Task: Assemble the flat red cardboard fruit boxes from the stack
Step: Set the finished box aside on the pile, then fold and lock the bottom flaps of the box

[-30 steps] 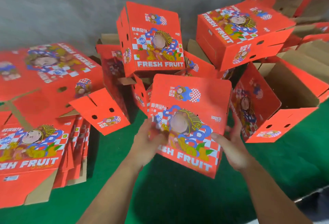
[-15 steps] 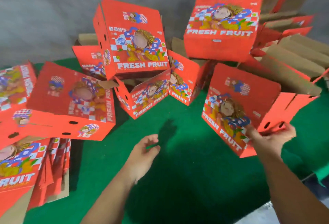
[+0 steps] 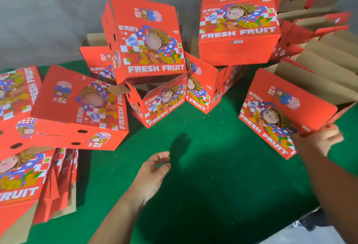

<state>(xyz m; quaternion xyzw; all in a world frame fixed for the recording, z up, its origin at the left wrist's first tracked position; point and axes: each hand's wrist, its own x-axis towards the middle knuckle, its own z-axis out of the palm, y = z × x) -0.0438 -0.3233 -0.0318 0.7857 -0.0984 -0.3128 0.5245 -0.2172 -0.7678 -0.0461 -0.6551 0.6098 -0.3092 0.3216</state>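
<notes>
view count: one, the head camera; no second view shares the scene
position: worn on the person's head, above the near edge of the green table surface (image 3: pixel 203 176)
direction: forward and steeply down, across the table toward the grey wall (image 3: pixel 48 11) at the far side
nearness: close; both forearms enter from the bottom edge, the left hand (image 3: pixel 155 168) low at centre, the right hand (image 3: pixel 317 143) at the right
lens: wide-angle, edges bowed
framing: stack of flat red boxes (image 3: pixel 29 181) cut by the left edge, assembled red boxes (image 3: pixel 151 42) across the middle, open boxes (image 3: pixel 319 65) blurred at the upper right
tilt: table's far edge slopes slightly
</notes>
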